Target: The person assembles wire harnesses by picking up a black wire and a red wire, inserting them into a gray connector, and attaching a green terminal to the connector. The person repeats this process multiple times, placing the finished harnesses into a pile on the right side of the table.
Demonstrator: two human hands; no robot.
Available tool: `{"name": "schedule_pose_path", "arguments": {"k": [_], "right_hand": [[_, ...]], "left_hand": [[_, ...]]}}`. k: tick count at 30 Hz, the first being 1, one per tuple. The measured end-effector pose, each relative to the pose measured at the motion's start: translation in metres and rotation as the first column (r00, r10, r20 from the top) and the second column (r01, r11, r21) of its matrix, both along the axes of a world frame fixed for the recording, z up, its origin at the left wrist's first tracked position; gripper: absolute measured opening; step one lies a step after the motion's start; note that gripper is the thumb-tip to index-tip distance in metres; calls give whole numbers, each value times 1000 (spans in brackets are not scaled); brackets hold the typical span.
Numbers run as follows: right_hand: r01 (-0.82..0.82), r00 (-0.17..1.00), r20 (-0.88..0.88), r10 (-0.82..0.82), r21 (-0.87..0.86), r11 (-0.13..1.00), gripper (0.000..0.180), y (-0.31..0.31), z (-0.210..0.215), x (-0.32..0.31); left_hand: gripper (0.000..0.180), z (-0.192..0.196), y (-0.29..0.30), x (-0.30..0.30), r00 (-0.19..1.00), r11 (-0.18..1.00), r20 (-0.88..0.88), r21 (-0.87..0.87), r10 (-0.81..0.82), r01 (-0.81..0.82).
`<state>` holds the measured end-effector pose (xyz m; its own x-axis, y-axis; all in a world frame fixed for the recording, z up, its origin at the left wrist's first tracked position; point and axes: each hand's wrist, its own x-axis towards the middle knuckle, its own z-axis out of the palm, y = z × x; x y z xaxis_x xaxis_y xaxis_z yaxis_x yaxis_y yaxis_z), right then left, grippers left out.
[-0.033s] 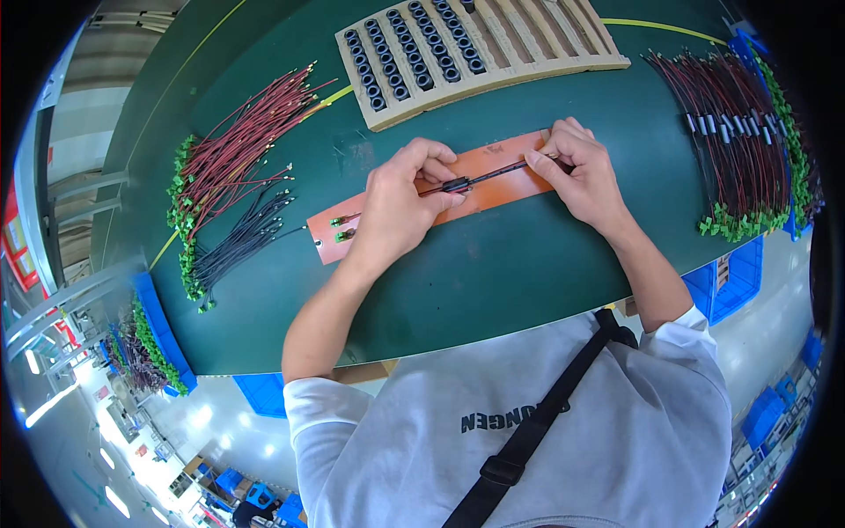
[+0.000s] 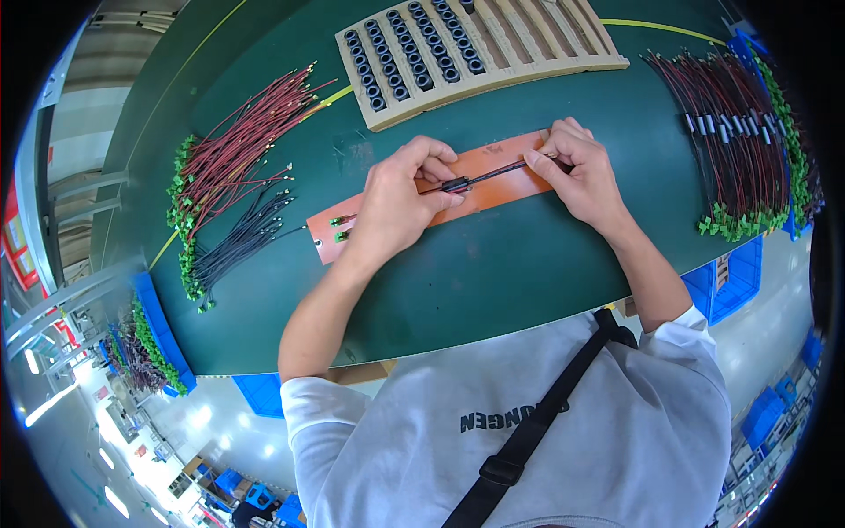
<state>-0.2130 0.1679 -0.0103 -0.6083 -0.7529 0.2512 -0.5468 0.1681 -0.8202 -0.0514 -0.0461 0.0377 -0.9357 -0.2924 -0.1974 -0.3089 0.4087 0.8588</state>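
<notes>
left hand (image 2: 396, 207) and right hand (image 2: 576, 172) both pinching a wire (image 2: 493, 174) (black ring (image 2: 455, 185) on it) over orange strip (image 2: 387, 222)

The person wears a light grey short-sleeved T-shirt (image 2: 528, 422) with dark lettering printed across the chest. A black strap (image 2: 550, 409) crosses the shirt diagonally from the right shoulder down toward the left, with a black plastic buckle partway along it. Both forearms are bare below the sleeves, and the hands, left (image 2: 400, 198) and right (image 2: 581, 172), are ungloved, without rings or a watch.
</notes>
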Motion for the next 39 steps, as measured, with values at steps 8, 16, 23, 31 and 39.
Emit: {"name": "schedule_pose_path", "arguments": {"k": [8, 16, 23, 31, 39], "right_hand": [[-5, 1000, -19, 5, -12, 1000, 26, -1, 2, 0], [-14, 1000, -16, 13, -52, 999, 25, 1, -1, 1], [-22, 996, 82, 20, 17, 1000, 23, 2, 7, -7], [56, 998, -29, -57, -37, 998, 21, -1, -6, -2], [82, 997, -11, -83, -77, 994, 26, -5, -12, 0]], "left_hand": [[23, 4, -1, -53, 915, 913, -33, -93, -402, 398], [14, -4, 11, -81, 899, 914, 180, 150, -399, 376], [12, -5, 16, -84, 924, 932, 152, 154, -351, 328], [10, -6, 17, -86, 916, 929, 162, 112, -367, 352], [18, -1, 21, -77, 941, 955, 186, 142, -284, 260]]}}
